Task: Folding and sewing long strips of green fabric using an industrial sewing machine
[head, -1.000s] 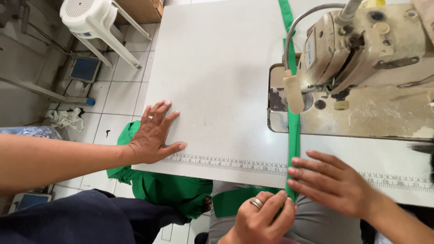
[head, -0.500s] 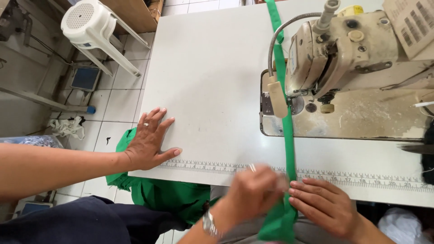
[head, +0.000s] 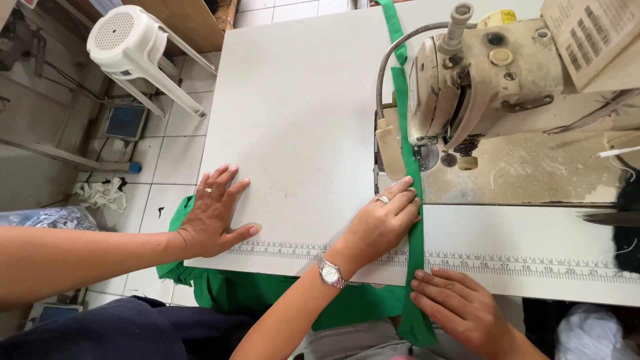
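A long green fabric strip [head: 415, 220] runs down the white table from the back, under the head of a beige sewing machine [head: 480, 87], and off the front edge. My left hand [head: 380, 227], with a ring and a wristwatch, lies flat with its fingertips pressing the strip just in front of the machine's foot. My right hand [head: 460, 310] holds the strip at the table's front edge, fingers curled over it. A co-worker's hand [head: 213, 217] rests palm down on the table's left front corner.
The white table [head: 300, 107] has a printed ruler [head: 533, 267] along its front edge. Bunched green cloth [head: 253, 297] hangs below that edge. On the tiled floor to the left stand a white plastic stool [head: 133, 43] and a small scale [head: 123, 121].
My left hand has moved up from the table's edge onto the strip, close to the machine. My right hand has dropped to the front edge. The co-worker's hand stays put.
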